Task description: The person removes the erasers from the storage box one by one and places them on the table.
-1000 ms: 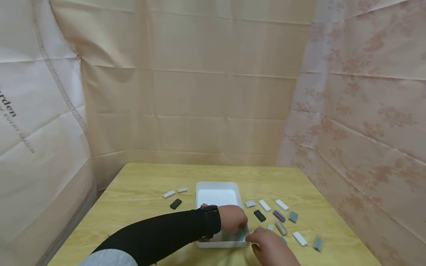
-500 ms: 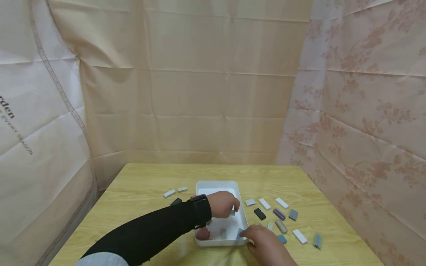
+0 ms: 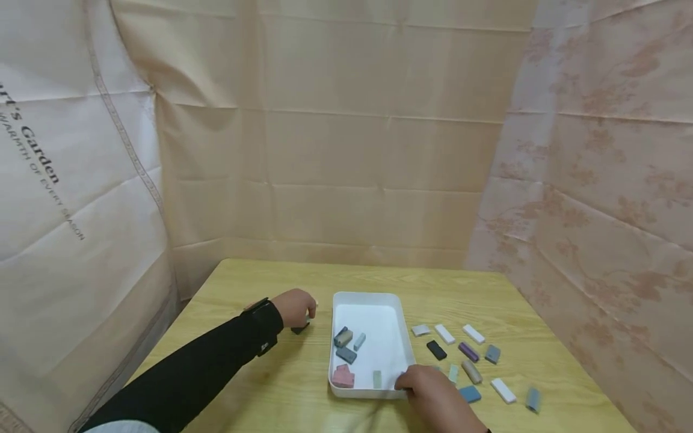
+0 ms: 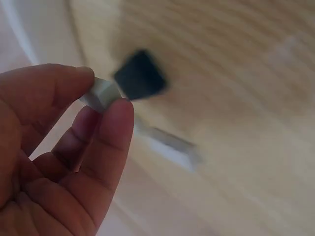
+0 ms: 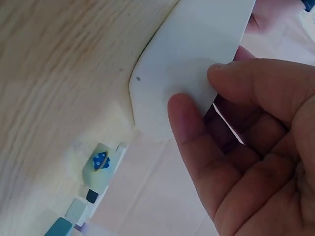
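In the left wrist view my left hand point(image 4: 93, 162) pinches a small pale grey-green block point(image 4: 102, 94) between thumb and fingertips. That hand point(image 3: 295, 307) is left of the white tray point(image 3: 381, 316) in the head view, right above a black block point(image 3: 299, 329) on the table. My right hand point(image 3: 433, 394) grips the tray's near right corner; up close, its thumb and fingers hold the tray wall point(image 5: 182, 54). Inside the tray lie a pink piece point(image 3: 343, 377), a pale green block point(image 3: 376, 379), a dark grey block point(image 3: 346, 355) and a few other small grey pieces.
Right of the tray several small blocks lie scattered on the wooden table point(image 3: 303, 373), among them a purple one point(image 3: 468, 352), a blue one point(image 3: 470, 394) and a white one point(image 3: 503, 390). Hanging cloth point(image 3: 335, 150) encloses the back and sides.
My left hand has moved out from over the tray to its left with the pale block, uncovering the pieces inside. My right hand has stayed by the near right corner. The head view has shifted slightly.
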A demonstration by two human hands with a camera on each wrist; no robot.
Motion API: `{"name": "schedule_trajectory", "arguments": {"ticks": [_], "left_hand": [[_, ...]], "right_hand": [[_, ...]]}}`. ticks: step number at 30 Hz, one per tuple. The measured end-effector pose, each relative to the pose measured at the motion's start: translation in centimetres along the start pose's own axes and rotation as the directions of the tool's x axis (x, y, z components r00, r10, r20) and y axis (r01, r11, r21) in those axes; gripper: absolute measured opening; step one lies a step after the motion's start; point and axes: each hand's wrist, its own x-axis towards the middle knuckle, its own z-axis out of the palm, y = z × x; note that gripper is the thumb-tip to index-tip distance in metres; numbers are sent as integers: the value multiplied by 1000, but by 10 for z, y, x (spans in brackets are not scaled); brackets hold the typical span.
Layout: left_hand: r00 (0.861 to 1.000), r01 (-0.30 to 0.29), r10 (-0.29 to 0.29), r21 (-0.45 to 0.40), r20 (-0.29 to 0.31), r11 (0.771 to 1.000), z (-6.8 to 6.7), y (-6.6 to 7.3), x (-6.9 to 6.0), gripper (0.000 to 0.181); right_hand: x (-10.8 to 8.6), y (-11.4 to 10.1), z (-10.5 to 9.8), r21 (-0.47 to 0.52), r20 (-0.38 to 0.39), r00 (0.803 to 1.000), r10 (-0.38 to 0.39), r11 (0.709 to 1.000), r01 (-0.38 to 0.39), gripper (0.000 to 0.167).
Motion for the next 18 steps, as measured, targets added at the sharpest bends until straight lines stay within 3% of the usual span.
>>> {"name": "schedule_trajectory", "arguments": {"ticks": [3,7,10,15,18], "left_hand": [[998,58,-59,-44,-18,997,8,-12,2,22],[991,111,-121,-147,-59,983,12,-12,15,24],[992,102,-113,-171,-58,980,16,-8,27,24],[996,88,-91,-130,-17,988,28,-5,42,21],[997,69,-72,-106,-29,992,31,-6,50,21]], "right_hand": [[-1,2,2,-5,-22,1000,-20,1000,20,31],[-6,7,3,57,-45,999,-24,998,26,25],[-7,7,5,81,-62,997,-42,996,47,20],[-6,6,5,44,-76,991,-114,992,118,22],[-4,11,3,18,-90,989,-121,992,123,24]]}}
